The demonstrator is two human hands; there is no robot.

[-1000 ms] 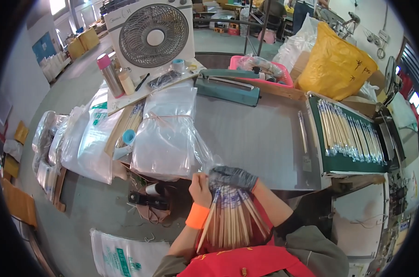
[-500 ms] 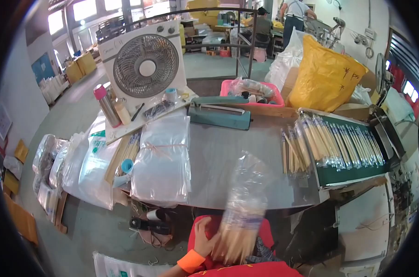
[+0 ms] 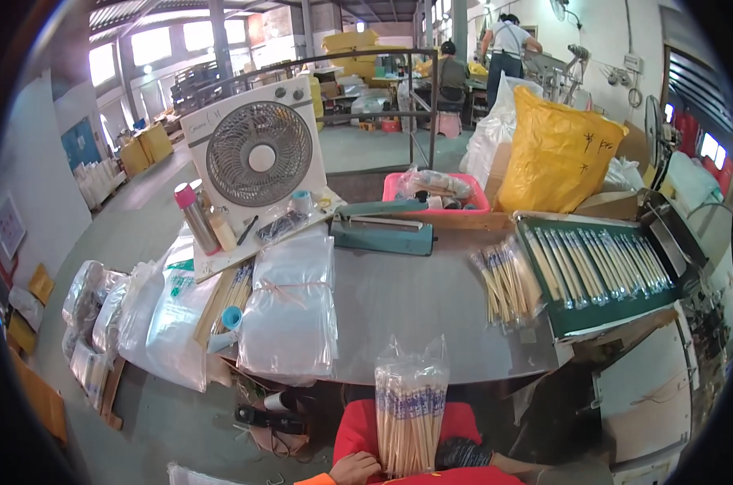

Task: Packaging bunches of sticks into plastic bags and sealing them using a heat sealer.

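A clear plastic bag of wooden chopsticks [image 3: 411, 420] stands upright over my lap at the table's front edge, its loose open end pointing up. The chopsticks have printed blue bands near their upper ends. My left hand [image 3: 355, 467], bare with an orange wristband, is curled against the bag's lower left side. On the lower right side, my right hand [image 3: 461, 453] in a dark glove presses close to the bag; its fingertips are hardly visible. Further right on the table lies a loose pile of wrapped chopsticks [image 3: 508, 283].
Rows of wrapped chopsticks lie in a green-lined tray [image 3: 556, 318] at right. A stack of clear bags [image 3: 285, 331] lies left of centre. Behind are a teal bag sealer [image 3: 382, 236], a pink basket [image 3: 487, 202], a box fan [image 3: 261, 158], a thermos [image 3: 198, 222] and a yellow sack [image 3: 556, 153].
The bag of chopsticks has gone from tilted and blurred to upright and still, lower in view. My left hand has moved from spread fingers to curled at its base. The view has tilted up.
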